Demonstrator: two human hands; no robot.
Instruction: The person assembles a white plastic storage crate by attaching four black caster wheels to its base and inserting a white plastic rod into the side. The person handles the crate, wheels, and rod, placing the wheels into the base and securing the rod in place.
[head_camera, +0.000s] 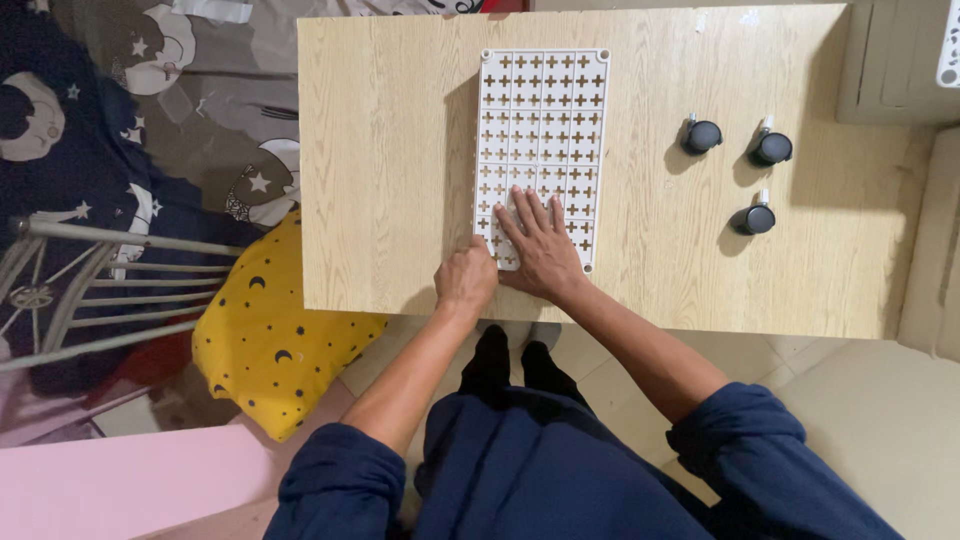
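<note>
Head view, looking straight down. A white rectangular panel (541, 150) pierced with rows of cross-shaped openings lies flat on a light wooden table (390, 180), its long axis running away from the person; this panel serves as the landmark for all positions below.

The right hand (541, 245) rests palm-down on the near end of the panel, fingers extended, spread and flat against the grid; it grasps nothing. The left hand (467, 277) sits at the near left corner of the panel, fingers curled inward against the panel's edge; whether they pinch the edge or merely press against it cannot be told, as the knuckles hide the fingertips. The two hands lie just beside each other, the left one partly over the table's near edge.

To the right of the panel, well apart from it, three black caster wheels with short upright stems stand on the table: one (701, 136) nearest the panel, a second (771, 148) farther right, a third (756, 218) nearer the person.

To the left of the panel, beyond the table's edge, a yellow cushion (262, 340) printed with dark moons and dots lies below table level, beside a grey metal rack (90, 290). Both forearms emerge from dark blue sleeves (745, 440).
</note>
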